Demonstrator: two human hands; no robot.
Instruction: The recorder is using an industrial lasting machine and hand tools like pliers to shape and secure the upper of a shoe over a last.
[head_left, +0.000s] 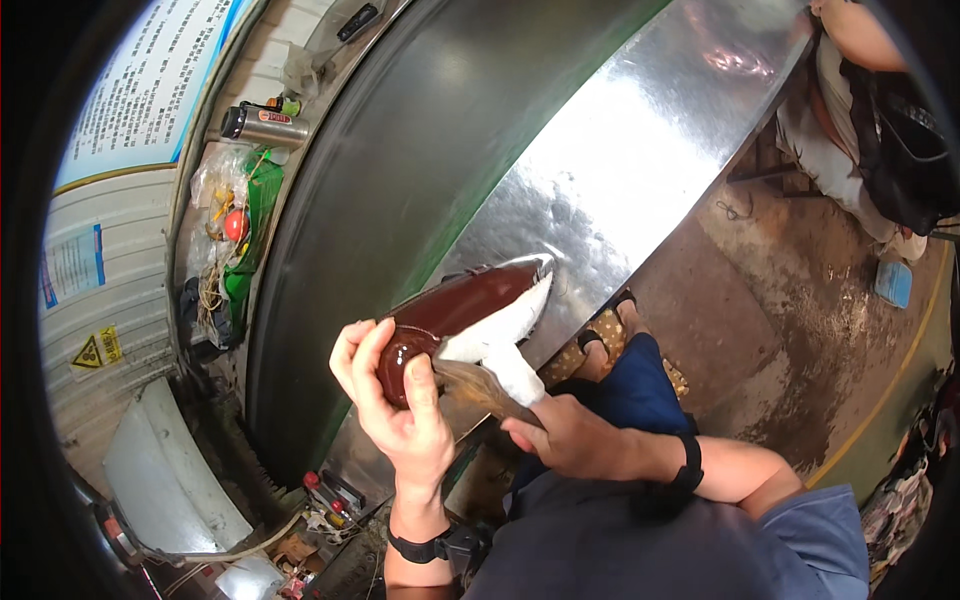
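Over the metal counter (620, 160), I'm remotely holding a glossy maroon-and-white shoe-like piece (470, 302), left hand (405, 425) pinching its rounded end; beside the counter, the right hand (578, 436) grips a brown brush-like tool (476, 388).

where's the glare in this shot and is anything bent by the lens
Head view: white glare washes out the middle of the metal surface; head view: small highlights dot the glossy dark-red piece; head view: the dark belt curves with fisheye distortion, corners black.
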